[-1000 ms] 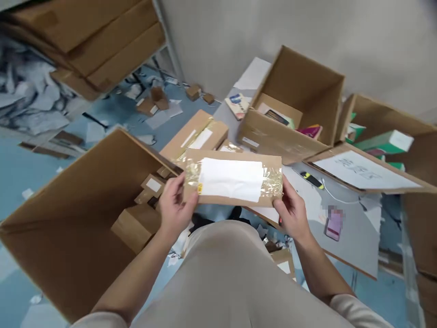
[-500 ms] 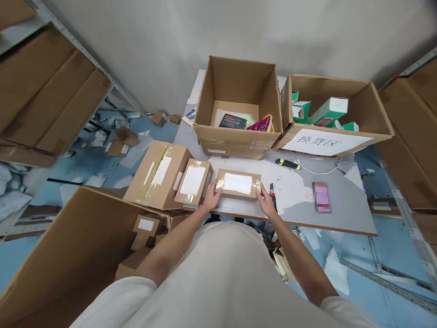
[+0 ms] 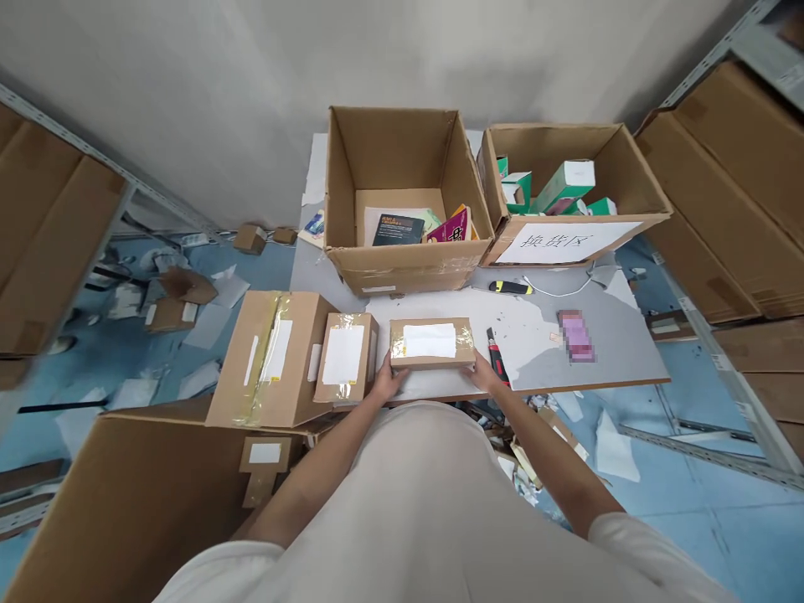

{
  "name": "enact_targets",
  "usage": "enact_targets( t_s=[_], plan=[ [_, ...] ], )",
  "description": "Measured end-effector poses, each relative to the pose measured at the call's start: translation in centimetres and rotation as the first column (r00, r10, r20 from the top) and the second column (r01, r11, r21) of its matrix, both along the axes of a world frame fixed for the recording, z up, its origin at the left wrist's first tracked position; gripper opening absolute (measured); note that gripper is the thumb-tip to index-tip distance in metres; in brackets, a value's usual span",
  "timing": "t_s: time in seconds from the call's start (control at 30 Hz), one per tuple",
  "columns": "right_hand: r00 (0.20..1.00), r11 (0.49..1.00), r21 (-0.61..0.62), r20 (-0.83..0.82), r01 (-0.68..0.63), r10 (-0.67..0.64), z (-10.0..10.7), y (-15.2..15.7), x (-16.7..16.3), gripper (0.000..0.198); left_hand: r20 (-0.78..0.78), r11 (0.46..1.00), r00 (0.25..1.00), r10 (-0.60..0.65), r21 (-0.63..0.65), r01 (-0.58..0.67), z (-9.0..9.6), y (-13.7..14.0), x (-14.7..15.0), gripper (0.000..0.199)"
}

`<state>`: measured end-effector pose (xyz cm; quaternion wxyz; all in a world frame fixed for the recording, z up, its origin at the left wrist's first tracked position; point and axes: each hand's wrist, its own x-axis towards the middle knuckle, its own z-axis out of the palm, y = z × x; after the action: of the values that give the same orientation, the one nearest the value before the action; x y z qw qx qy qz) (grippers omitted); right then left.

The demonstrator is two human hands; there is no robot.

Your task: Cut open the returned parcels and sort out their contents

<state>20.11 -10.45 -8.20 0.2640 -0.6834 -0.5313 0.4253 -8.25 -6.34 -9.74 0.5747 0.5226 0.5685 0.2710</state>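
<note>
Between my two hands is a small taped cardboard box (image 3: 431,362) with a white label on top, at the front of the table. My left hand (image 3: 388,378) grips its lower left corner, and my right hand (image 3: 481,372) holds the lower right one. Just right of my right hand lies a red and black utility knife (image 3: 496,358). Left of my left hand stands another labelled box (image 3: 342,356), with a larger taped carton (image 3: 267,360) beside it.
At the table's back, an open carton (image 3: 408,270) holds books; another (image 3: 578,219) holds green and white boxes. A yellow and black cutter (image 3: 510,287) and a blurred pink item (image 3: 576,336) lie on the table (image 3: 603,368). A big open carton (image 3: 126,502) stands lower left.
My view has swung to the right, so the table's things sit further left. My hands have slid to the box's lower corners, and its front face shows more.
</note>
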Motion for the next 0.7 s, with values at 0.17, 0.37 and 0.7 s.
enact_targets(
  t_s=[0.17,0.37,0.7],
  plan=[
    [0.998,0.999,-0.037,-0.054,0.013,-0.015,0.2,0.2,0.1,0.048,-0.099,1.000,0.995,0.020,0.024,-0.018,0.8,-0.2,0.2,0.059],
    [0.997,0.999,0.003,-0.068,-0.042,0.042,2.6,-1.0,2.1,0.045,-0.289,0.991,0.957,0.004,0.131,0.035,3.8,-0.6,0.7,0.052],
    [1.000,0.998,-0.052,0.016,0.023,-0.022,2.6,-2.1,2.2,0.055,-0.313,0.996,0.948,-0.054,0.048,0.072,3.6,-1.0,2.8,0.052]
  ],
)
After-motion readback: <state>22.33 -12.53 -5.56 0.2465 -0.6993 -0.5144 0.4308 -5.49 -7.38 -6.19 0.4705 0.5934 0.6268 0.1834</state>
